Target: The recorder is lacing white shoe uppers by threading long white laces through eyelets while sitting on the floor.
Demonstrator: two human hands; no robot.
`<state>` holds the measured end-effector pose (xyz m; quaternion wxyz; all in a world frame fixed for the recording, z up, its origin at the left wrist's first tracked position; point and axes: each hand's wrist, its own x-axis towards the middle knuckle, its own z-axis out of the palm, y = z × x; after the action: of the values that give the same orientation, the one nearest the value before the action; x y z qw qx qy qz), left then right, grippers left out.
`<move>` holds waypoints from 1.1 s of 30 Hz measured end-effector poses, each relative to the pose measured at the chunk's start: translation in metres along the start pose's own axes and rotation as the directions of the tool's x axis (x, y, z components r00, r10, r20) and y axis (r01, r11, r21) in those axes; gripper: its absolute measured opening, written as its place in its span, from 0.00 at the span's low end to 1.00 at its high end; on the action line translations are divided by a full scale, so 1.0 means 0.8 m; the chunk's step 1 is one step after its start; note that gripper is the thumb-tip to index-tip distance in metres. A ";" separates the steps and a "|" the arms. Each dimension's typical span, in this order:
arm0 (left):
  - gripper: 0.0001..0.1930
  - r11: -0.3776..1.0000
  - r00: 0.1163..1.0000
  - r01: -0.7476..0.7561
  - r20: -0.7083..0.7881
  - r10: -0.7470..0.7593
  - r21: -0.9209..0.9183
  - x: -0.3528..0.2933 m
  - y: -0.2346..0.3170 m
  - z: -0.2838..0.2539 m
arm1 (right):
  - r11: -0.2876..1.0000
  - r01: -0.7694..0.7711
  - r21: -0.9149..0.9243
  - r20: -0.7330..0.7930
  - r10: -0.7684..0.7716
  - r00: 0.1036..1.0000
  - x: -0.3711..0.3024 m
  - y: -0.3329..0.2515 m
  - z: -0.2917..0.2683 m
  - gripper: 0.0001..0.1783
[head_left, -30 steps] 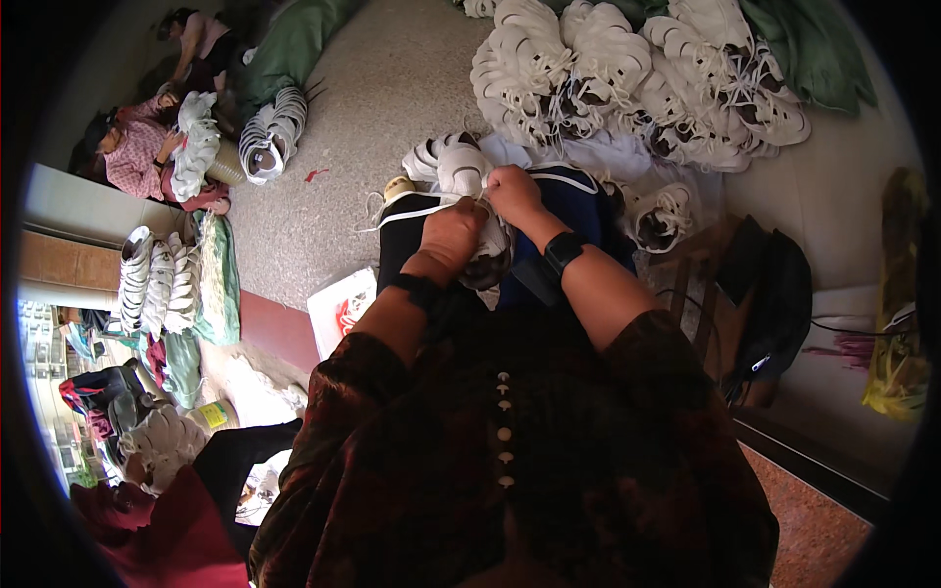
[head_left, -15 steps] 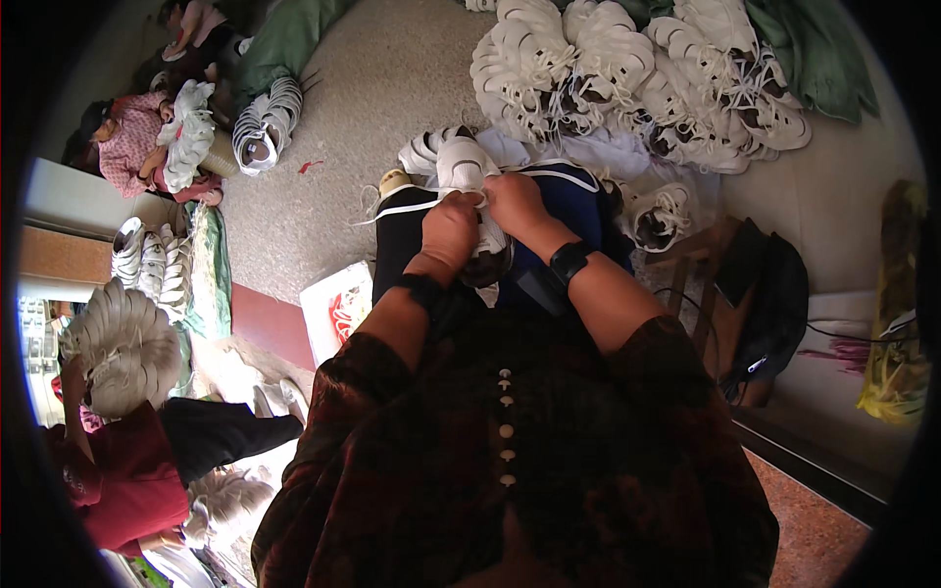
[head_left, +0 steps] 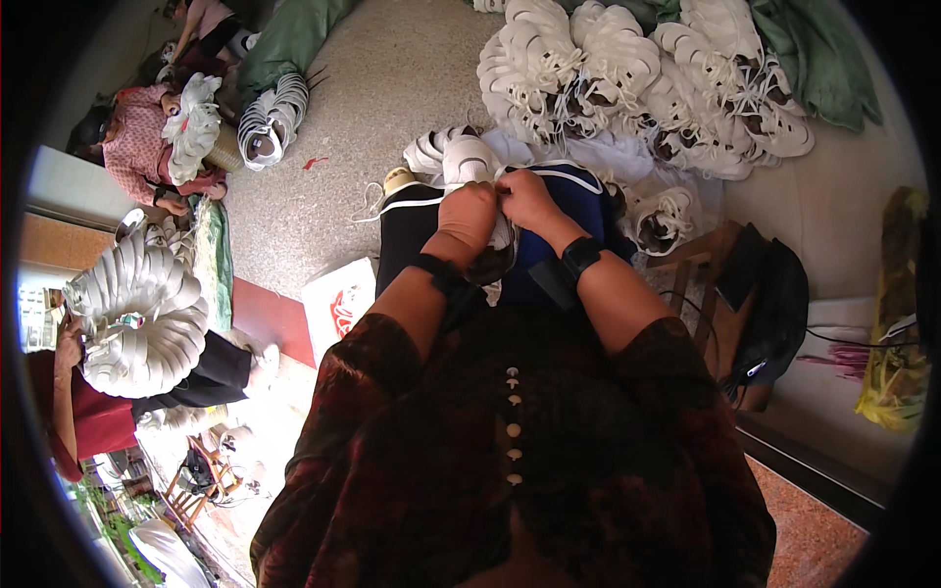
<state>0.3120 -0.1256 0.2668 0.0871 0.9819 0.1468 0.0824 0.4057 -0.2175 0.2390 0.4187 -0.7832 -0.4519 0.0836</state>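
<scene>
Working left to right from my remote seat, I am seeing a thin white lace (head_left: 412,204) lying over black cloth (head_left: 404,240) on the lap. The bare left hand (head_left: 468,214) is resting, curled tight, over a white shoe upper with a dark lining (head_left: 470,159), which is sitting mid-lap. I am judging it light, soft and bendable, its lace edges offering the best hold. The right hand (head_left: 529,201) is meeting it, fingers narrowly bent; the 2 hands are hiding whatever they may be pinching, so I cannot tell.
</scene>
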 end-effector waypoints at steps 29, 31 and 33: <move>0.00 -0.194 0.896 0.311 0.355 -0.268 -0.931 -0.027 -0.097 -0.011 | 0.997 0.041 -0.068 -0.052 -0.044 0.998 -0.002 -0.050 0.033 0.09; 0.02 -0.147 0.912 0.322 0.348 -0.216 -0.935 -0.017 -0.095 -0.003 | 0.998 0.046 -0.041 -0.076 -0.049 0.996 -0.002 -0.050 0.033 0.10; 0.03 -0.119 0.909 0.318 0.338 -0.244 -0.941 -0.010 -0.093 0.006 | 0.999 0.050 -0.012 -0.103 -0.051 0.993 -0.001 -0.053 0.031 0.11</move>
<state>0.2851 -0.0583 0.2467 0.7833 0.5599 0.2439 0.1162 0.3652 -0.1933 0.2541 0.4399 -0.7767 -0.4497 0.0304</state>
